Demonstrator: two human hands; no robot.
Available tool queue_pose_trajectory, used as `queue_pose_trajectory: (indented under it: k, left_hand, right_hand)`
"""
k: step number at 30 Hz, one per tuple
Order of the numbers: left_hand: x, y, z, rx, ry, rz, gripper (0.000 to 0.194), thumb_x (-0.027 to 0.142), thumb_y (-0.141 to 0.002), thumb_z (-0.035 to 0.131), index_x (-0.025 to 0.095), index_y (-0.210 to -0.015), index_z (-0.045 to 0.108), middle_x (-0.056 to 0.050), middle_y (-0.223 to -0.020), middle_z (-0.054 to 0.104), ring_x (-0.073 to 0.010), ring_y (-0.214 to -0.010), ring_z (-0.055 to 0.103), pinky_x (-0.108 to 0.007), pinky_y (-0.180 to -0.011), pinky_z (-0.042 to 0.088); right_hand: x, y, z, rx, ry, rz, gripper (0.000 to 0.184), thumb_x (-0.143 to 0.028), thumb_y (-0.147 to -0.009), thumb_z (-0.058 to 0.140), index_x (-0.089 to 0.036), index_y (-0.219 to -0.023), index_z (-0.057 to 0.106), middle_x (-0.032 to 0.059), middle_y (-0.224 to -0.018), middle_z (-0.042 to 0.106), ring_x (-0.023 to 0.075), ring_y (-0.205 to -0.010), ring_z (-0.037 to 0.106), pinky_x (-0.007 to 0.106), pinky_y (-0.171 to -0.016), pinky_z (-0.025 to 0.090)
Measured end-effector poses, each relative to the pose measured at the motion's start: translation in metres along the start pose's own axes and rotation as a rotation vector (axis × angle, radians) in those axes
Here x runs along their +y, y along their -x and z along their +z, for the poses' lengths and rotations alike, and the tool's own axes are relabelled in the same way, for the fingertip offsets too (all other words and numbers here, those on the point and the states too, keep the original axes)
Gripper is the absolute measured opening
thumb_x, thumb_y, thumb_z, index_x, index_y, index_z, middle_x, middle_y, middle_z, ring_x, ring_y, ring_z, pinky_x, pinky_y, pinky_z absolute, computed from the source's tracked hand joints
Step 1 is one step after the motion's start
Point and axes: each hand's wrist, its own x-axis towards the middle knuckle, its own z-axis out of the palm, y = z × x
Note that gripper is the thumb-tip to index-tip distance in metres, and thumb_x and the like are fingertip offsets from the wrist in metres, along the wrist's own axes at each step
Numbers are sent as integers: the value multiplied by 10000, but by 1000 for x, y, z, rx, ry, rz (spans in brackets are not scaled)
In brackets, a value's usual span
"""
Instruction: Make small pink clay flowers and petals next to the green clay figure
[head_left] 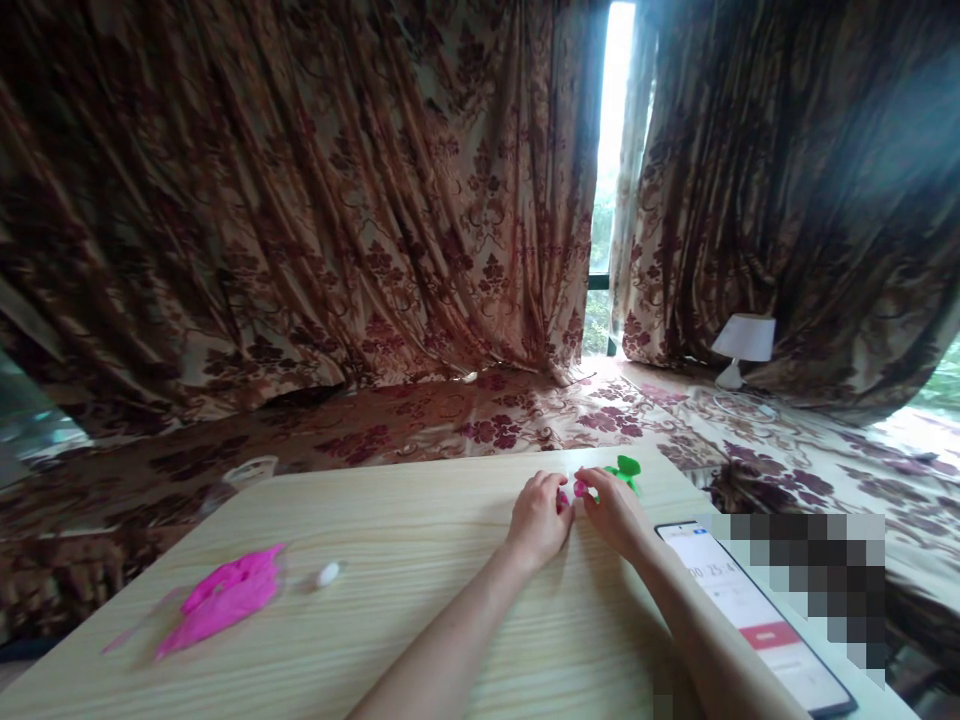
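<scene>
Fingers hide most of the work: on a clock face centred on the tabletop (420, 530), twelve at its far edge, both hands meet between one and two. The left hand (540, 515) curls its thumb and fingers around a pink lump (563, 501), only a sliver of which shows. The right hand (611, 505) pinches a small pink piece (579, 488) at its fingertips. A narrow gap separates the hands. Just beyond the right hand, towards two, sits a smooth green object (628, 468) with a rounded top, its lower part covered. The right forearm overlaps the phone (750, 605) at three, masking part of its timer screen; blocky pixels blot out what lies past it.

The table has pale, streaked wood grain. A smooth white egg-shaped object (328, 575) lies towards nine; farther out that way is a creased, bright pink mass (225, 598), apparently inside clear film (282, 574). Past the edge at ten, a see-through container (251, 471) is too indistinct for its contents to show. Heavy floral curtains (450, 200) fill the background, and a white lamp (744, 340) stands beyond the table between one and two.
</scene>
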Motion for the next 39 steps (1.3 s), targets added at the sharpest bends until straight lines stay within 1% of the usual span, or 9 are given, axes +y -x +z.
queue_pose_trajectory:
  k: [6, 10, 13, 16, 22, 27, 30, 34, 39]
  left_hand:
    - [-2, 3, -9, -9, -5, -2, 294, 198, -712, 570, 204, -1006, 579, -68, -1005, 560, -198, -939, 519, -325, -873, 405]
    - [-5, 2, -32, 3, 102, -56, 309, 226, -691, 598, 193, -999, 604, -74, -1005, 569, -182, -875, 543, -300, -824, 432]
    - [-15, 0, -69, 36, 155, -132, 270, 259, -693, 597, 181, -950, 624, -75, -1006, 581, -157, -784, 561, -293, -764, 452]
    - [-31, 5, -118, 66, 148, -187, 267, 320, -728, 561, 161, -933, 624, -77, -964, 611, -158, -741, 578, -292, -696, 466]
    - [-62, 36, -218, 175, -24, -323, 322, 390, -725, 553, 164, -940, 629, -55, -908, 652, -178, -755, 596, -298, -706, 458]
    - [-74, 61, -270, 139, -232, -345, 298, 348, -741, 503, 145, -919, 628, -79, -935, 640, -189, -805, 591, -298, -750, 448]
    - [-71, 74, -278, 74, -296, -371, 285, 311, -735, 490, 156, -925, 635, -77, -975, 629, -192, -836, 578, -298, -782, 433]
    - [-69, 94, -270, -26, -282, -413, 210, 236, -678, 543, 195, -840, 670, -49, -929, 645, -185, -822, 577, -273, -782, 419]
    - [-73, 114, -262, -70, -195, -475, 119, 118, -557, 591, 198, -623, 650, -50, -796, 650, -212, -801, 570, -293, -786, 397]
  right_hand:
    - [2, 0, 1, -29, 22, -37, 388, -13, -685, 442, -195, -960, 647, 83, -1039, 646, 200, -959, 595, 289, -827, 443]
    - [5, 1, 3, -34, 41, -43, 421, -17, -676, 450, -207, -1003, 637, 84, -1046, 652, 223, -979, 594, 330, -844, 449]
    - [6, 2, 3, -33, 53, -52, 411, -32, -689, 451, -209, -1014, 630, 80, -1049, 652, 224, -954, 606, 330, -831, 458]
    - [3, 4, 0, -32, 66, -67, 348, -71, -721, 454, -214, -980, 637, 68, -1028, 650, 213, -879, 623, 304, -758, 475]
    - [-8, 5, -8, -63, 111, -105, 297, -128, -791, 421, -203, -958, 656, 96, -1003, 645, 213, -874, 617, 287, -743, 454]
    - [-8, 9, -8, -103, 128, -112, 264, -181, -793, 444, -180, -939, 665, 124, -1015, 654, 239, -889, 622, 311, -733, 469]
    - [2, 11, -6, -101, 208, -83, 302, -214, -789, 450, -194, -1023, 640, 124, -1037, 654, 254, -829, 642, 341, -672, 486]
    - [9, 8, -7, -88, 333, -125, 351, -171, -781, 412, -230, -1054, 626, 97, -1094, 640, 237, -863, 640, 316, -652, 488]
    - [-30, 0, -23, 3, 283, -174, 296, -231, -779, 434, -250, -988, 642, 50, -1073, 643, 211, -798, 646, 303, -619, 491]
